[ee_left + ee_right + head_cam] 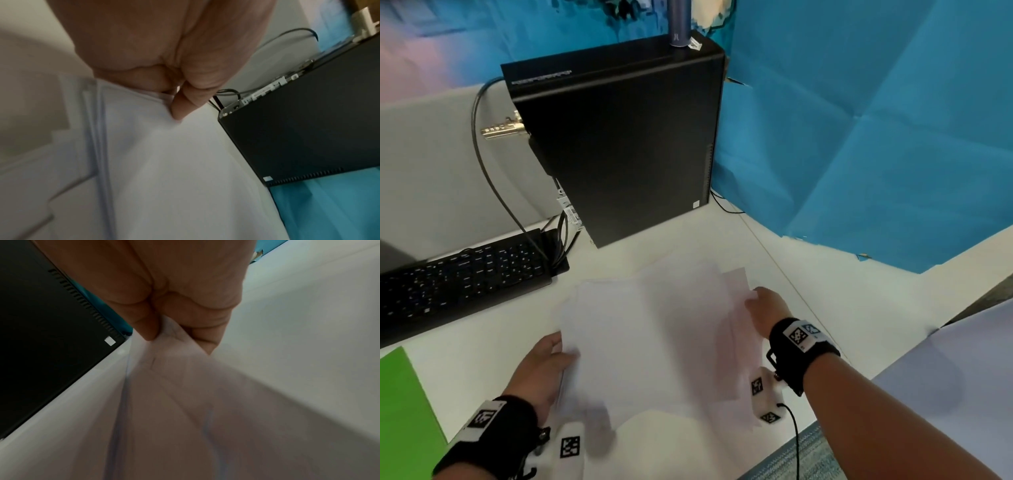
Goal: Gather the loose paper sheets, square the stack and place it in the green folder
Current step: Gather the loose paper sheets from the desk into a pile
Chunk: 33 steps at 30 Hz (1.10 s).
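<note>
A loose, uneven stack of white paper sheets (pixel 654 339) is held above the white desk (pixel 808 294) between both hands. My left hand (pixel 551 359) grips the stack's left edge, thumb on top; in the left wrist view the thumb (pixel 183 105) pinches the sheets (pixel 164 162). My right hand (pixel 763 311) pinches the right edge, and the right wrist view shows thumb and fingers (pixel 148 327) closed on the paper (pixel 185 394). The sheets are offset and blurred. The green folder (pixel 404 404) lies flat at the desk's left front edge.
A black computer tower (pixel 626 144) stands behind the paper, with cables and a black keyboard (pixel 458 281) to its left. Blue sheeting (pixel 876 137) covers the back right. A pale sheet or board (pixel 962 370) lies at the right. Carpet (pixel 808 455) shows below the desk edge.
</note>
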Tool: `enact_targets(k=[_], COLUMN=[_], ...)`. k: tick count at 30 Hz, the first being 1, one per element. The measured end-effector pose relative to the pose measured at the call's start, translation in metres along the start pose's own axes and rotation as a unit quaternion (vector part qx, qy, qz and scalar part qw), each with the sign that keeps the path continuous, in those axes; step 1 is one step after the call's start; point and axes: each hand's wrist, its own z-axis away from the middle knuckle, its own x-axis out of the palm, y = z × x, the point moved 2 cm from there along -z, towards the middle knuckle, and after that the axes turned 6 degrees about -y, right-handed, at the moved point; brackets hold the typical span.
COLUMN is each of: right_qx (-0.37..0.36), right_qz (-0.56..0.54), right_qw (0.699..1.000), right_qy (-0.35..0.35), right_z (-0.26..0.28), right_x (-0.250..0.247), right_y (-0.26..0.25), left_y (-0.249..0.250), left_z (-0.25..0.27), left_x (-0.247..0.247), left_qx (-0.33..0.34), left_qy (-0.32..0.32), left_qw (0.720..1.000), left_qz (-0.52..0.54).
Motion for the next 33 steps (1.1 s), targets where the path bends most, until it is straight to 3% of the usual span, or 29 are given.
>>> enact_targets(k=[3, 8, 10, 15, 21, 26, 30, 33], right_qx=[-0.001, 0.017, 0.016, 0.0, -0.023, -0.059, -0.048, -0.052], right_qz=[0.023, -0.046, -0.038, 0.033, 0.101, 0.064, 0.023, -0.023], right_qw=[0.999, 0.993, 0.991, 0.982, 0.974, 0.989, 0.994, 0.998], right_qy=[-0.024, -0.103, -0.128, -0.188, -0.203, -0.121, -0.098, -0.023], right_z=[-0.006, -0.01, -0.01, -0.014, -0.01, -0.018, -0.02, -0.021], right_x=[-0.005, -0.014, -0.014, -0.012, -0.012, -0.008, -0.001, 0.003], right_y=[-0.004, -0.007, -0.01, -0.018, -0.03, -0.037, -0.044, -0.052], left_y=[-0.001, -0.007, -0.009, -0.006, -0.002, -0.007, -0.007, -0.002], left_z=[-0.001, 0.004, 0.004, -0.009, -0.014, -0.017, -0.018, -0.016], left_x=[0.008, -0.001, -0.006, -0.011, -0.01, -0.012, -0.003, 0.006], left_qx=[0.001, -0.022, -0.027, -0.006, -0.007, -0.025, -0.025, -0.013], left_qy=[-0.005, -0.034, -0.041, 0.027, 0.017, 0.023, 0.013, 0.023], left_qw=[0.998, 0.994, 0.994, 0.999, 0.999, 0.999, 0.998, 0.998], left_qz=[-0.059, -0.101, -0.099, -0.037, -0.038, -0.04, -0.049, -0.049])
